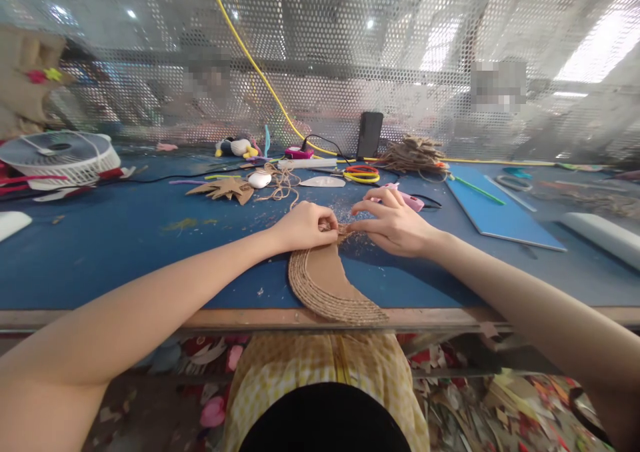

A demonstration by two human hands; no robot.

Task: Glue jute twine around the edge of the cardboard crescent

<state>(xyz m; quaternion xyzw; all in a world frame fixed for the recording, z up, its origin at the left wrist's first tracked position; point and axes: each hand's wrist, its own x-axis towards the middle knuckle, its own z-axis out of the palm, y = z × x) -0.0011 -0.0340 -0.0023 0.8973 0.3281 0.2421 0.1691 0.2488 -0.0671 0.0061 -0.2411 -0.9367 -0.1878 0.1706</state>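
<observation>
A crescent-shaped cardboard piece (327, 272) lies at the table's front edge, its lower tip reaching over the wooden edging. Rows of brown twine (320, 300) run along its outer curve. My left hand (306, 227) is closed at the upper end of the piece, thumb and fingers pinched on it and on the twine there. Just to the right, my right hand (393, 224) has its fingers spread, the tips close to that same end. Whether they touch the twine I cannot tell. Behind the right hand lies a pink glue gun (407, 200), partly hidden.
Loose twine (280, 184), cardboard leaf shapes (225, 189) and a white earphone case (259, 180) lie behind my hands. A blue board (500, 209) is at right, a white fan (60, 159) at left. A black phone (370, 135) leans against the perforated metal screen (320, 52).
</observation>
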